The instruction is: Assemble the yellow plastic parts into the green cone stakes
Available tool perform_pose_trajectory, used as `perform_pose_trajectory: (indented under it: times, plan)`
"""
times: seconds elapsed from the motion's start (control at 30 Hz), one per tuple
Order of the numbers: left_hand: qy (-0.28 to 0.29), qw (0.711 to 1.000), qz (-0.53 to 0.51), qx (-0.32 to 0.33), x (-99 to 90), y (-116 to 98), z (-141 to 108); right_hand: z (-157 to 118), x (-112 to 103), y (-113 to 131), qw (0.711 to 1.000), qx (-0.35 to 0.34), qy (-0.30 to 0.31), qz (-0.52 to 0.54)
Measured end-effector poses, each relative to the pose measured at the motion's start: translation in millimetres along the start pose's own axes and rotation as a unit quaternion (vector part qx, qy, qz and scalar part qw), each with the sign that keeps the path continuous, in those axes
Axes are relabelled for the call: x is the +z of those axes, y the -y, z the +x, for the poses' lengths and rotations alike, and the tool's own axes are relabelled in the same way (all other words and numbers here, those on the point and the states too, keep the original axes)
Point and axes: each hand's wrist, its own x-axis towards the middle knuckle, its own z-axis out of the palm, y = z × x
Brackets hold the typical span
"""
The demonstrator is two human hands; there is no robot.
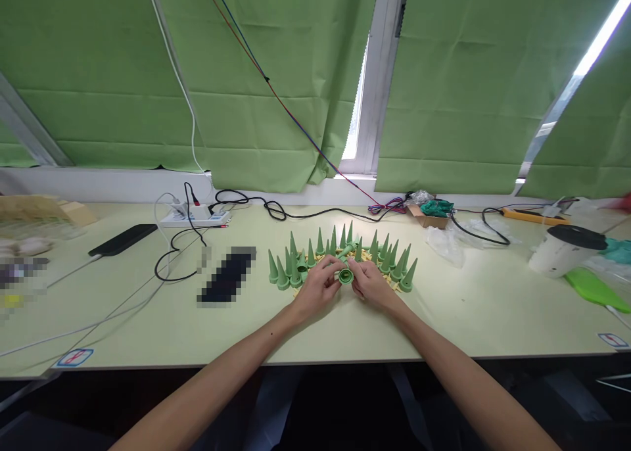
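Observation:
Between my two hands is a green plastic cone [346, 277], its round hollow base turned toward me. My left hand [321, 281] has its fingers closed at the cone's left side. From the right, my right hand [371, 283] grips the same cone with bent fingers. Behind and around both hands, several green cones [282, 273] stand upright with pointed tips, and a few lie tilted in the middle. Small pale yellow pieces [396, 284] are spread among them, partly hidden by my hands.
A power strip [196, 215] with cables sits at the back left, near a black phone [123, 239]. A pixelated dark object [227, 277] lies left of the cones. Toward the right are a small cardboard box [428, 218], plastic bags [445, 244], a white cup [552, 254] and a green case [597, 289].

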Motion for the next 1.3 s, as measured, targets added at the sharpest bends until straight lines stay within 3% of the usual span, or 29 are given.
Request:
perform_pose_trajectory:
  times: [0.23, 0.4, 0.53, 0.6, 0.73, 0.87, 0.97, 1.1, 1.3]
  plan:
    - [-0.011, 1.000, 0.026, 0.006, 1.6, 0.3, -0.1, 0.5, -0.2, 3.1, 0.999, -0.003, 0.005, -0.034]
    - [-0.039, 0.995, 0.008, -0.089, 2.4, 1.5, 2.5, 0.9, 0.2, 4.6, 0.999, -0.001, -0.008, -0.051]
    - [-0.014, 0.985, -0.081, -0.149, 1.4, 1.4, 6.1, 1.2, -0.1, 4.5, 0.999, -0.003, -0.014, -0.053]
    - [0.018, 0.964, -0.172, -0.203, 0.5, 0.2, 8.0, 1.6, -0.3, 3.2, 0.999, -0.009, -0.017, -0.048]
    - [0.057, 0.881, -0.354, -0.308, -2.3, -2.9, 11.7, 2.4, -1.0, -0.4, 0.999, -0.014, -0.034, -0.038]
    - [0.075, 0.815, -0.459, -0.347, -5.0, -3.3, 13.5, 2.6, -1.0, -1.5, 0.998, -0.017, -0.049, -0.034]
    - [0.098, 0.790, -0.488, -0.357, -5.9, -2.4, 12.7, 1.7, -0.2, -1.2, 0.998, -0.016, -0.047, -0.036]
    - [0.144, 0.790, -0.489, -0.342, -6.2, -1.9, 10.4, -0.1, 0.0, 0.3, 0.999, -0.011, -0.027, -0.045]
    - [0.150, 0.813, -0.465, -0.317, -6.2, 1.1, 8.0, -1.5, -1.0, 3.1, 0.998, -0.016, 0.000, -0.059]
